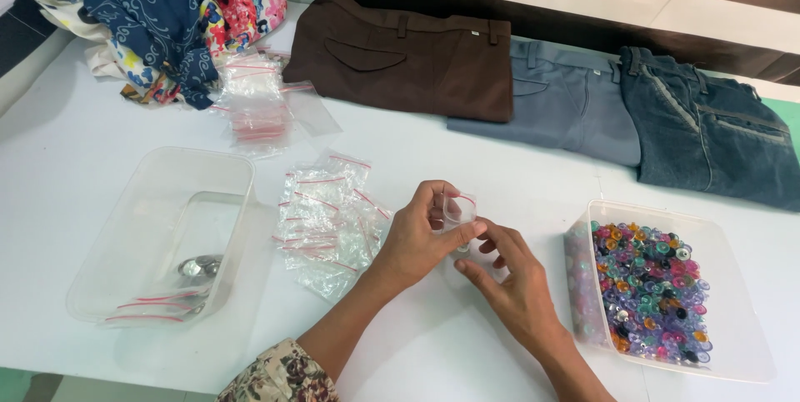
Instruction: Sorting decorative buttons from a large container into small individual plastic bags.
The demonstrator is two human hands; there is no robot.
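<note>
A: What packaging lies around the white table (500, 160)?

B: Taking the clear tub of coloured buttons (658, 289) as the marker: well to its left sits a loose heap of small clear zip bags (329, 223) with red seal strips. Farther left stands a clear box (162, 235) holding a few filled bags and something silvery. Up and left of that, a second pile of empty bags (254, 106) lies beside crumpled printed cloth (167, 10).

A: And the hands?

B: Just left of the button tub, the left hand (421, 235) pinches one small clear bag (458, 210) by its top, thumb and fingers closed on it. The right hand (512, 281) touches the bag's lower part, fingertips bent against it.

A: Any labels?

B: Small pale tags show on the folded trousers (575, 94) behind.
</note>
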